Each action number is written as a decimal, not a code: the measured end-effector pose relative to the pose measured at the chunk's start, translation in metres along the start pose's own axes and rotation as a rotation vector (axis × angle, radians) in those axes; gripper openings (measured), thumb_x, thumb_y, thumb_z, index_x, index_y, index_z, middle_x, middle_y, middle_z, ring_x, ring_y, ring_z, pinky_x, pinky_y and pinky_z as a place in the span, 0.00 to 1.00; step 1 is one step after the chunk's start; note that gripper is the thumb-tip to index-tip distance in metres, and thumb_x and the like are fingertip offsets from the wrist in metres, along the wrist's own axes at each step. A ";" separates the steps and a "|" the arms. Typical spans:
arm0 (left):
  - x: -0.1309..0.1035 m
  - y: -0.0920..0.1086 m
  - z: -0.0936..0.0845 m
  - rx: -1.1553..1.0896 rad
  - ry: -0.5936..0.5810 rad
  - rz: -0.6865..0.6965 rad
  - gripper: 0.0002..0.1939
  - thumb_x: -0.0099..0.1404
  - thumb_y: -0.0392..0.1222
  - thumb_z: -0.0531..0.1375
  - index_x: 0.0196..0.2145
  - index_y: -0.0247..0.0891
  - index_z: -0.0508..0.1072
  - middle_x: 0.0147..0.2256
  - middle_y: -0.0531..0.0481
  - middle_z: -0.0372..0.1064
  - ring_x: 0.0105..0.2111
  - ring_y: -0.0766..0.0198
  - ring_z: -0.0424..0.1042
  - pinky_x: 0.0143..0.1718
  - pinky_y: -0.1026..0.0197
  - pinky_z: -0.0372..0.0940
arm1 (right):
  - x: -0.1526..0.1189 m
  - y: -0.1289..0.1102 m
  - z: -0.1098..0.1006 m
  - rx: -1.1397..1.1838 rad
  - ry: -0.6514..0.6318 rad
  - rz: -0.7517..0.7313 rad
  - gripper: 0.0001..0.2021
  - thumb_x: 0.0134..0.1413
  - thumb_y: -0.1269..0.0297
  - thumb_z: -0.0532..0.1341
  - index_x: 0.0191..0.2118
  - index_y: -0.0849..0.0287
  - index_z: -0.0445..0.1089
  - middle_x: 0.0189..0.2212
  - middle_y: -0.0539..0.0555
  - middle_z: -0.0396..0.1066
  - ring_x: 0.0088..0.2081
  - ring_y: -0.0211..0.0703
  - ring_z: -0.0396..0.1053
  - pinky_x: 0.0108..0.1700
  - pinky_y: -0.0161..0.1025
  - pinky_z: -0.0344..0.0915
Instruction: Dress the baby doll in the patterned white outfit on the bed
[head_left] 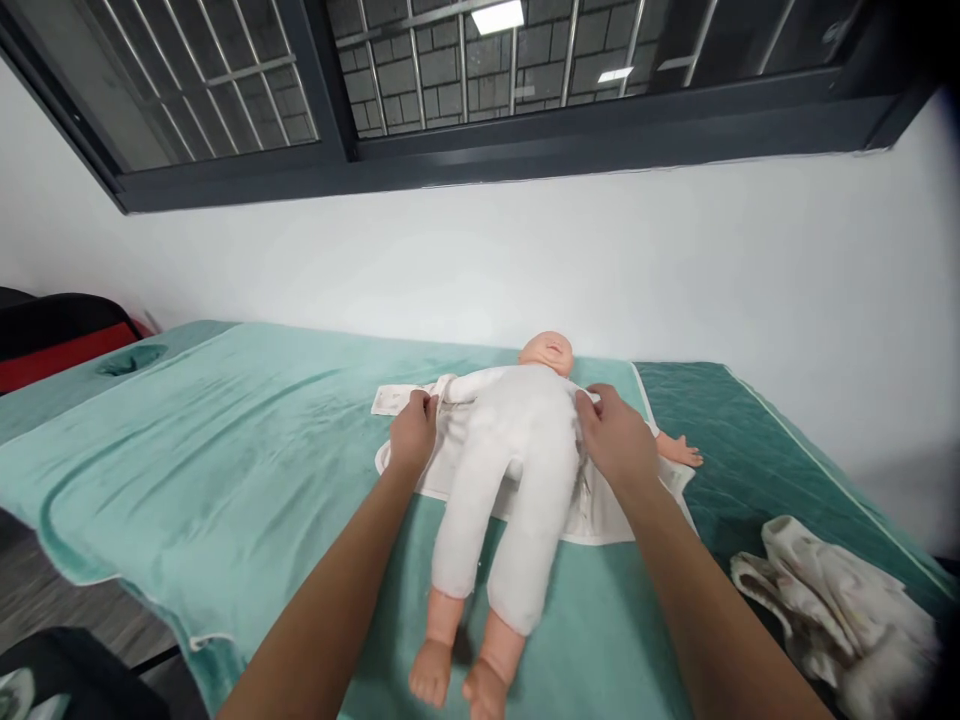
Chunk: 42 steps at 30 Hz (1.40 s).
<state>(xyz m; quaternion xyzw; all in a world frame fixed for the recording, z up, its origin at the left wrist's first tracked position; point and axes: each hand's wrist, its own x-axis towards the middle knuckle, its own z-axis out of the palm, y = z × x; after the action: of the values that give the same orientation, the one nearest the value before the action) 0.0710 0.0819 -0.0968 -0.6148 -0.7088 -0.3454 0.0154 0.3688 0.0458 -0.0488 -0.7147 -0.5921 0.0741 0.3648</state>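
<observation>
Covering bed (225, 470): green sheet (247, 420).

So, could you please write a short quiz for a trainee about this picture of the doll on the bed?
1. True or false: the doll lies on its back, head toward the wall.
2. What does the left hand hold? A) the doll's foot B) the white cloth beside the doll C) the crumpled cloth
3. Which hand rests on the doll's side?

Key: 1 true; 2 B; 3 the right hand.
</observation>
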 end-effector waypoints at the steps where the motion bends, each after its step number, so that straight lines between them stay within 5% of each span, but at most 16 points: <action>1: -0.001 0.000 -0.001 0.004 0.010 0.007 0.14 0.73 0.52 0.47 0.41 0.42 0.66 0.30 0.49 0.72 0.29 0.57 0.70 0.28 0.60 0.50 | -0.002 0.006 -0.001 -0.046 -0.057 0.038 0.22 0.65 0.48 0.47 0.51 0.54 0.69 0.36 0.59 0.75 0.40 0.57 0.73 0.40 0.47 0.62; 5: -0.002 0.002 -0.002 0.018 0.047 0.042 0.14 0.73 0.51 0.47 0.41 0.41 0.66 0.34 0.47 0.73 0.33 0.56 0.72 0.30 0.60 0.54 | -0.005 0.014 0.003 -0.083 -0.135 0.078 0.27 0.65 0.46 0.44 0.52 0.57 0.70 0.34 0.64 0.76 0.40 0.63 0.74 0.41 0.51 0.63; 14: -0.004 0.003 -0.004 0.001 0.058 0.147 0.14 0.73 0.50 0.47 0.44 0.41 0.68 0.43 0.44 0.73 0.44 0.54 0.71 0.40 0.57 0.61 | -0.005 0.022 0.019 0.393 -0.130 0.097 0.33 0.61 0.39 0.48 0.62 0.56 0.63 0.56 0.64 0.69 0.58 0.61 0.65 0.58 0.53 0.59; 20: -0.007 0.009 -0.006 -0.068 0.026 0.179 0.15 0.73 0.49 0.47 0.48 0.42 0.68 0.48 0.44 0.73 0.49 0.52 0.71 0.44 0.55 0.62 | -0.005 0.020 0.024 0.555 -0.129 0.122 0.32 0.58 0.39 0.54 0.61 0.54 0.64 0.51 0.60 0.73 0.54 0.56 0.69 0.59 0.52 0.59; 25: -0.006 0.020 -0.012 -0.230 -0.050 0.088 0.13 0.71 0.51 0.49 0.43 0.42 0.67 0.43 0.45 0.74 0.42 0.54 0.72 0.41 0.56 0.61 | 0.002 0.025 0.036 0.796 -0.124 0.154 0.31 0.54 0.42 0.60 0.59 0.54 0.67 0.48 0.57 0.74 0.51 0.52 0.70 0.56 0.49 0.64; 32: 0.021 0.054 -0.013 -0.360 -0.042 -0.031 0.13 0.72 0.52 0.47 0.36 0.42 0.61 0.31 0.52 0.66 0.31 0.62 0.64 0.34 0.60 0.57 | 0.009 0.028 0.039 1.249 -0.202 0.353 0.33 0.47 0.47 0.66 0.59 0.53 0.64 0.39 0.51 0.75 0.38 0.43 0.73 0.36 0.38 0.70; 42: 0.037 0.086 -0.014 -0.507 -0.228 0.080 0.13 0.70 0.51 0.50 0.33 0.41 0.62 0.29 0.55 0.60 0.32 0.65 0.61 0.36 0.63 0.58 | 0.007 0.019 0.029 1.348 -0.368 0.310 0.32 0.56 0.47 0.60 0.63 0.54 0.58 0.50 0.57 0.74 0.49 0.50 0.73 0.46 0.45 0.72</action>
<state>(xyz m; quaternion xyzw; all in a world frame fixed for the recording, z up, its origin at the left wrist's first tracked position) 0.1325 0.1074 -0.0293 -0.6616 -0.5722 -0.4392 -0.2050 0.3707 0.0641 -0.0787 -0.3856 -0.3611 0.5941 0.6066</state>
